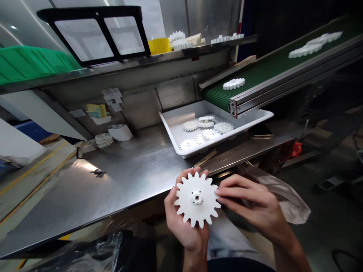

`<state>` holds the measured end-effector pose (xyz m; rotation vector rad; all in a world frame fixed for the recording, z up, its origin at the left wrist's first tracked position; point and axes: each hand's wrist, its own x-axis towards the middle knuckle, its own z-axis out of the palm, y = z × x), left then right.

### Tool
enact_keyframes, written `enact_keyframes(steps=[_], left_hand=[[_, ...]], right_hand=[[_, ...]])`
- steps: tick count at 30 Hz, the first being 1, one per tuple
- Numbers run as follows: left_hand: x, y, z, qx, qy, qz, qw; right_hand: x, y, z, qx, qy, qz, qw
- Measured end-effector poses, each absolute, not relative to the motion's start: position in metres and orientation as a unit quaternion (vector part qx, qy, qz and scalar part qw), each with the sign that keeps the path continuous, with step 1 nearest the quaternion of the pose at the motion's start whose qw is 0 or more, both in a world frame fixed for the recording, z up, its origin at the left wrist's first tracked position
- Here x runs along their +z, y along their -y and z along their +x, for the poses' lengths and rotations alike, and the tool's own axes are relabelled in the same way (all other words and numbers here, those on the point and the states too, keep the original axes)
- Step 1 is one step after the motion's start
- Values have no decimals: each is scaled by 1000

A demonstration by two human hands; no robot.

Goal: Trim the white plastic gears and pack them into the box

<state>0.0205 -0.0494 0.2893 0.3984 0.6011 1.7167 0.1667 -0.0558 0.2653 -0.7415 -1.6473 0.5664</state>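
A white plastic gear (187, 206) with a small raised hub faces me in front of the bench edge. My left hand (184, 230) is wrapped round it from behind and the left side, with several fingertips showing above the rim. My right hand (252, 202) pinches at the teeth on the gear's right edge, its thumb and fingertips close together there. Beyond the hands, several similar white gears (208, 134) lie in a white tray (172, 138) on the metal bench.
A green conveyor belt (263, 68) slopes down over the tray, carrying more gears (234, 84). The steel bench (133, 170) holds a small dark tool (98, 172), a stack of gears (104, 140) and a phone (261, 131). A shelf above bears a green bin (34, 64) and a yellow bin (159, 46).
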Motion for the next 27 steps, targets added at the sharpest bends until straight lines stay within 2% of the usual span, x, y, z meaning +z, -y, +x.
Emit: enact_keyframes(steps=[15,23,27], left_hand=[[287,49,20,740,-242,178,602],[288,48,18,732,-243,192,606],[290,48,18,722,-260,195,611]], right_hand=[[266,55,167,239,708,-330,577],[268,55,173,286,710,-323,556],[267,55,174,256,725,-321,552]])
